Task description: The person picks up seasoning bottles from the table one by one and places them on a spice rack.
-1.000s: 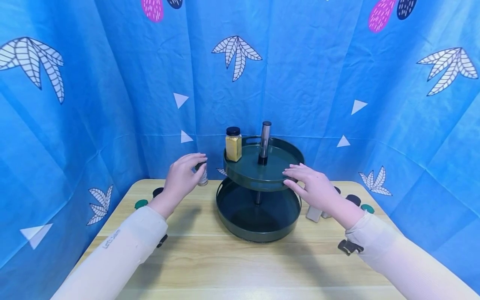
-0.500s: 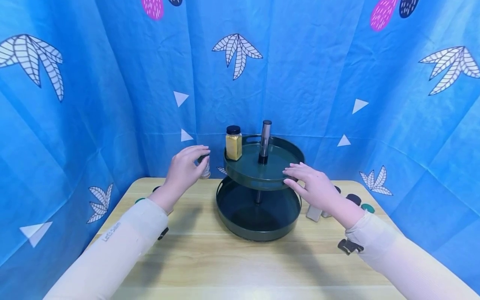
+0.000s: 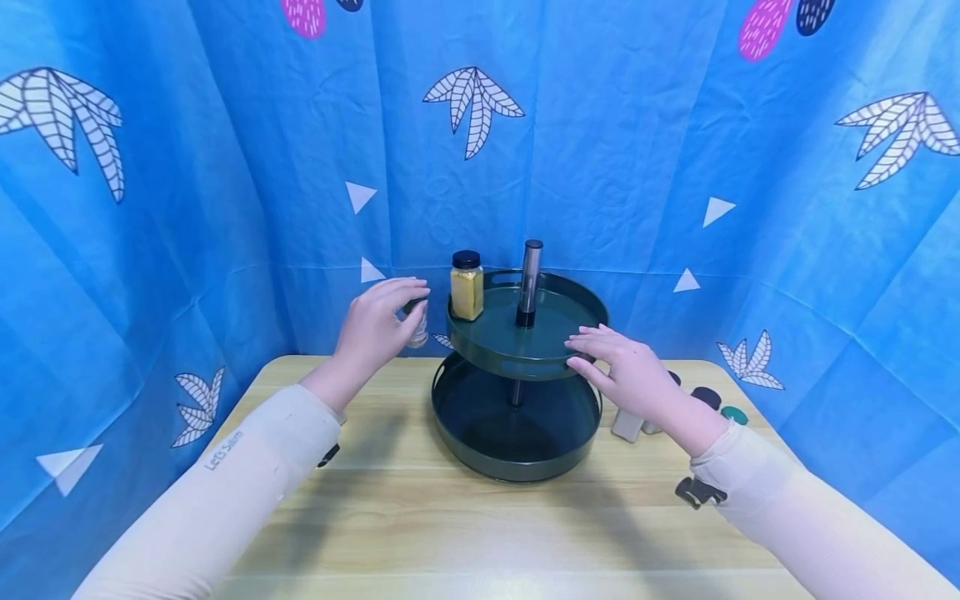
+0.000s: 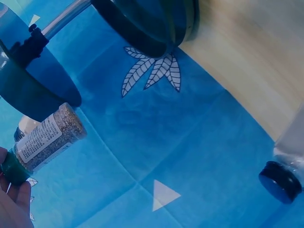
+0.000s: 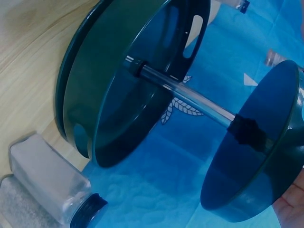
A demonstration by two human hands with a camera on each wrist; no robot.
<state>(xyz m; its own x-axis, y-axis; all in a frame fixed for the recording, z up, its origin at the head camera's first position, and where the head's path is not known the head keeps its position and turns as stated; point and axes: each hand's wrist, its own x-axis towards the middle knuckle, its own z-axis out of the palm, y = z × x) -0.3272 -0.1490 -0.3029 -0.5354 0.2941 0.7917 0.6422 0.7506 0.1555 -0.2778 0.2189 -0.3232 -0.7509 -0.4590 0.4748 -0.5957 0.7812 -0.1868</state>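
Note:
My left hand (image 3: 375, 327) pinches the green cap of a spice jar (image 4: 51, 135), a clear cylinder with a white label and coarse brownish grains inside. The jar is held in the air just left of the upper tray (image 3: 517, 364) of a dark green two-tier stand. My right hand (image 3: 626, 371) has its fingers extended at the right rim of that tray; in the right wrist view its fingers (image 5: 290, 209) lie against the tray's outer side. A black-lidded jar of yellow powder (image 3: 467, 293) stands on the upper tray's left side. Below is the lower tray (image 3: 517, 468).
Several jars stand at the right of the table, partly behind the right hand, with a black lid (image 3: 707, 397) and a green lid (image 3: 735, 415) showing. Another black-capped jar (image 4: 285, 175) appears in the left wrist view. A blue patterned curtain (image 3: 630, 167) encloses the table (image 3: 420, 533).
My left hand has moved up and to the right with the spice jar, closer to the upper tray. The right hand and the stand look unmoved.

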